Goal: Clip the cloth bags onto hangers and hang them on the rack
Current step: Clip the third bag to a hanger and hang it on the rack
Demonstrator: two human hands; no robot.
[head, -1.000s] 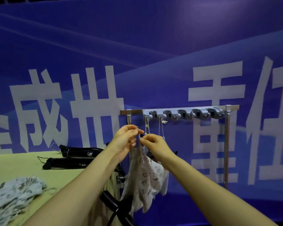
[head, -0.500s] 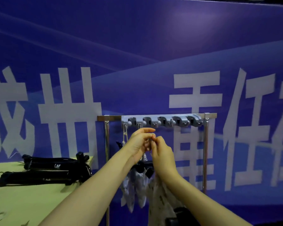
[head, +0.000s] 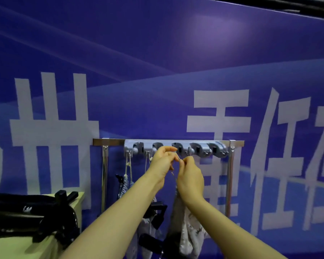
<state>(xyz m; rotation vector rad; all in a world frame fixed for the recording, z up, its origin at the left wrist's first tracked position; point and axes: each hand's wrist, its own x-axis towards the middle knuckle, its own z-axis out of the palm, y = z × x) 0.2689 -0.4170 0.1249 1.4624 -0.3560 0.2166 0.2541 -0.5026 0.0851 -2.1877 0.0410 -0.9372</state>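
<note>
Patterned cloth bag (head: 188,228) hung below both hands, now raised from a second ago to just beneath the rack (head: 176,146). Left hand (head: 162,163) and right hand (head: 190,177) pinched its drawstring (head: 178,158) shut, beside a free hook; hanging looked imminent.

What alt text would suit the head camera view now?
Two bare hands, left hand and right hand, pinch a drawstring just below the grey hook rail of a metal rack; a patterned cloth bag dangles beneath.

Both hands (head: 176,169) at rack (head: 176,148), pinching drawstring (head: 178,158)
</note>
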